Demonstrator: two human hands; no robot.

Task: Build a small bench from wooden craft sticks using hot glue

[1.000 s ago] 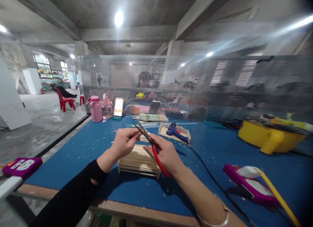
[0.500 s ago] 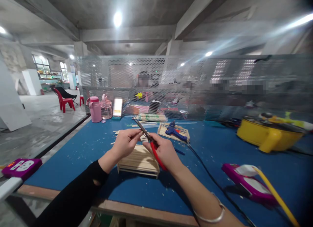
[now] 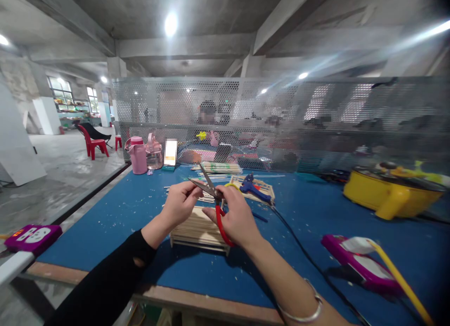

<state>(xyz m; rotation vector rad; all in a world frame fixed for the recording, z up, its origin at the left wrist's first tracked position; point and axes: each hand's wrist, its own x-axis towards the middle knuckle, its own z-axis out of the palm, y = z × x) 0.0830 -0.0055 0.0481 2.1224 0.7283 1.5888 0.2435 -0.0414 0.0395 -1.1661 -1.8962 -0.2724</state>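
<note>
My right hand (image 3: 237, 216) grips red-handled scissors (image 3: 218, 218), with their blades spread apart and pointing up and left. My left hand (image 3: 181, 202) is pinched closed close by the lower blade; what its fingertips hold is too small to make out. Below both hands stands a small slatted frame of wooden sticks (image 3: 198, 230) on the blue table. Behind it lie loose wooden sticks (image 3: 206, 197), partly hidden by the hands. A blue glue gun (image 3: 255, 190) rests on a second stick frame (image 3: 269, 191) to the right of the scissors.
The blue table (image 3: 116, 223) has a perforated screen (image 3: 168, 101) at its back. A pink jug (image 3: 138, 157) and a lit phone (image 3: 170, 152) stand at back left. At right are a yellow pot (image 3: 369, 195), a purple power strip (image 3: 362, 265) and a black cord (image 3: 298, 244).
The scissor blades have opened wide; half a second ago they were nearly together. My left hand has stayed close to the blades, still pinched.
</note>
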